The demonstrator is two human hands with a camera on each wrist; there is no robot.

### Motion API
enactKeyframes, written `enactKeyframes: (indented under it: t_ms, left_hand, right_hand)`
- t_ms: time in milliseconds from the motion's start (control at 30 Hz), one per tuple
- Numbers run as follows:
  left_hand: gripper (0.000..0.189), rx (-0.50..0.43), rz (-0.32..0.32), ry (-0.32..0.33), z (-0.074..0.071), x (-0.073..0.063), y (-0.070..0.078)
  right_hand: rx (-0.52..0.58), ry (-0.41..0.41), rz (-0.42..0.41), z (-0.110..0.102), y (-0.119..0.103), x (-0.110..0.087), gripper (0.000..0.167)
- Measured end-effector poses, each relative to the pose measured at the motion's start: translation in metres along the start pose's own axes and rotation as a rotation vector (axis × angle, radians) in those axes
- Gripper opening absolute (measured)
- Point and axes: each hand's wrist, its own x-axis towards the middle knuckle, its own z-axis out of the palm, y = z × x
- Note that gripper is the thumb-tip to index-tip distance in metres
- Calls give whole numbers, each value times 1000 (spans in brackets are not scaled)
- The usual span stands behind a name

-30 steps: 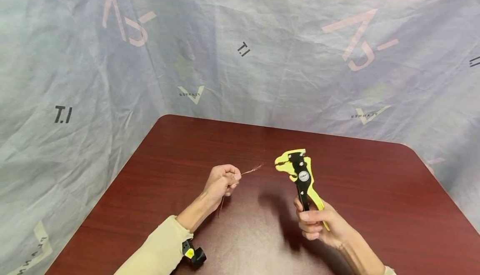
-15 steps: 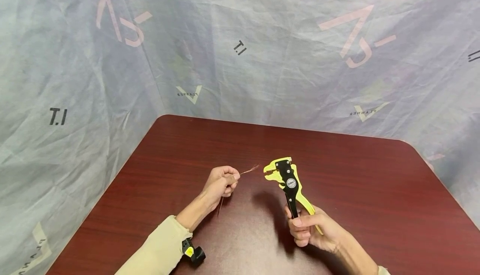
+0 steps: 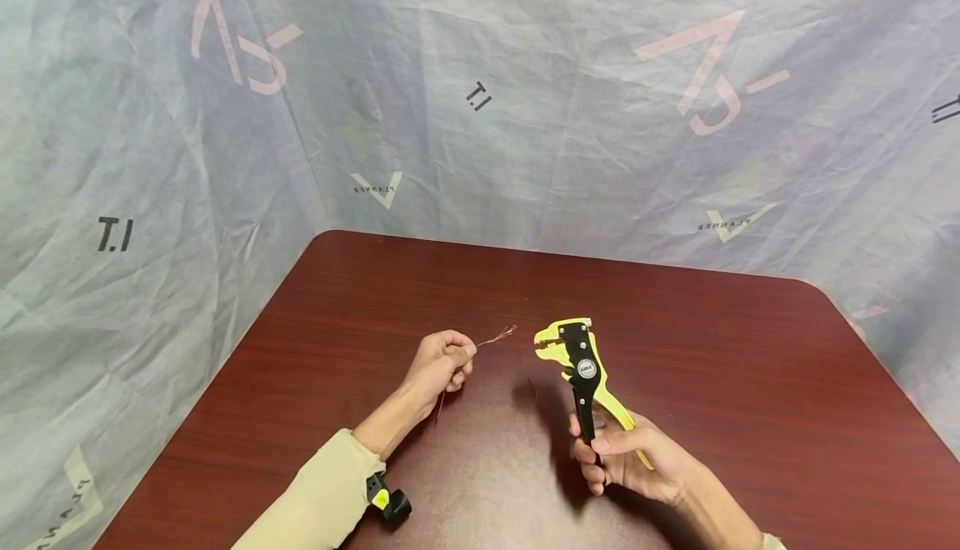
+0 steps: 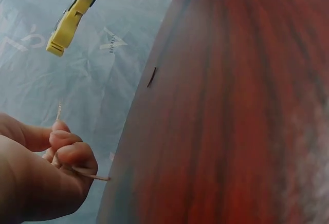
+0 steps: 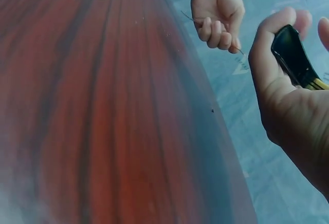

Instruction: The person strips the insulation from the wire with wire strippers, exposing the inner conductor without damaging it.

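In the head view my left hand [image 3: 441,364] pinches a thin wire [image 3: 495,339] between thumb and forefinger. Frayed copper strands fan out at its tip, and its tail hangs below the fist. My right hand [image 3: 633,457] holds a yellow and black wire stripper [image 3: 587,367] by its handles, head up, a short gap to the right of the strands. Its jaws stand slightly apart with nothing seen between them. A short thin dark piece [image 3: 533,387] shows below the gap between the hands; the left wrist view shows this sliver [image 4: 152,77] against the tabletop.
A dark red wood-grain table [image 3: 375,283] with rounded far corners lies under both hands. Grey printed cloth [image 3: 480,158] hangs behind and at the sides. A black strap mount [image 3: 388,502] sits at the left cuff.
The wire stripper has moved left and a little down towards the strands, then slightly back right. The strands look more spread, and the short dark piece now shows. My left hand has barely shifted.
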Motion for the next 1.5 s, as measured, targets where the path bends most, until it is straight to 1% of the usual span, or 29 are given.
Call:
enactKeyframes:
  t_ms: [67, 200, 300, 367, 433, 600, 733, 867, 1033, 1167, 1333, 1500]
  left_hand:
    - [4, 20, 0, 11, 0, 1, -2]
    - [4, 50, 2, 34, 1, 4, -5]
    - [4, 64, 11, 52, 2, 6, -7]
    - [4, 78, 20, 67, 2, 6, -8]
    - [5, 103, 32, 86, 2, 7, -10]
    - [6, 193, 73, 151, 2, 10, -15]
    - [6, 261, 113, 211, 3, 12, -18]
    - [4, 352, 144, 253, 5, 13, -19]
    - [4, 477, 189, 276, 8, 15, -22]
    - [5, 576, 237, 287, 8, 17, -25]
    - [5, 623, 267, 296, 8, 18, -27]
    - [6, 645, 274, 327, 10, 18, -28]
  right_hand:
    - [6, -16, 4, -1, 0, -1, 41]
    - [8, -20, 13, -3, -1, -5, 44]
    - [-14, 0, 17, -5, -1, -7, 45]
    - [-40, 30, 24, -7, -2, -9, 45]
    - [-66, 79, 45, -9, -3, -12, 43]
    - [-142, 174, 84, -14, -5, -17, 36]
    - [-190, 227, 102, -17, -6, -20, 32]
    - [-227, 290, 117, -19, -6, -22, 28]
    - [-291, 346, 131, -21, -7, -25, 22]
    - [-339, 400, 146, -21, -6, -27, 23]
    - [-396, 481, 169, -23, -6, -29, 26]
    - [-434, 535, 208, -25, -5, -31, 36]
